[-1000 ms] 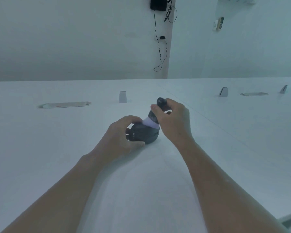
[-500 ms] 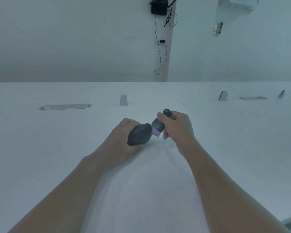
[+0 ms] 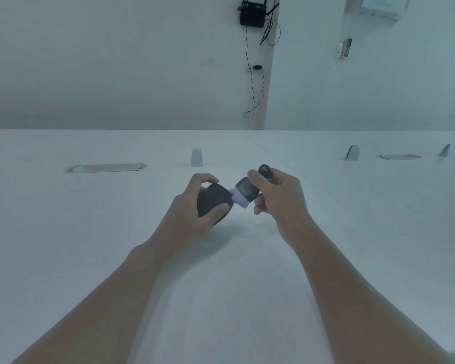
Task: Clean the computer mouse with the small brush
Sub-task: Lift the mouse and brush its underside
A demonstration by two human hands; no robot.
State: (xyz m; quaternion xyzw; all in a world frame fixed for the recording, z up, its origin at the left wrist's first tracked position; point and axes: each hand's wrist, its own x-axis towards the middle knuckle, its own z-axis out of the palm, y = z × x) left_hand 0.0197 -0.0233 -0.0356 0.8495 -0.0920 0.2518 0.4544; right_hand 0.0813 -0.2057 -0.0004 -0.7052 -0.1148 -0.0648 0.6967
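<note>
My left hand (image 3: 188, 211) grips a dark grey computer mouse (image 3: 213, 201) and holds it lifted and tilted above the white table (image 3: 90, 232). The thumb wraps over its near side and the fingers curl over the top. My right hand (image 3: 279, 197) holds a small brush (image 3: 247, 191) with a dark body and pale lilac bristles. The bristles touch the mouse's right end. The brush's dark handle tip sticks out above my right fingers.
A flat cable slot (image 3: 105, 168) lies at the far left of the table, and a small white stand (image 3: 196, 157) sits behind the hands. Two more stands (image 3: 352, 152) and another slot (image 3: 399, 156) are at the far right. A black router (image 3: 252, 15) hangs on the wall.
The mouse has been lifted off the table and tilted in my left hand. The brush went from the top of the mouse to its right end, and both hands sit slightly higher.
</note>
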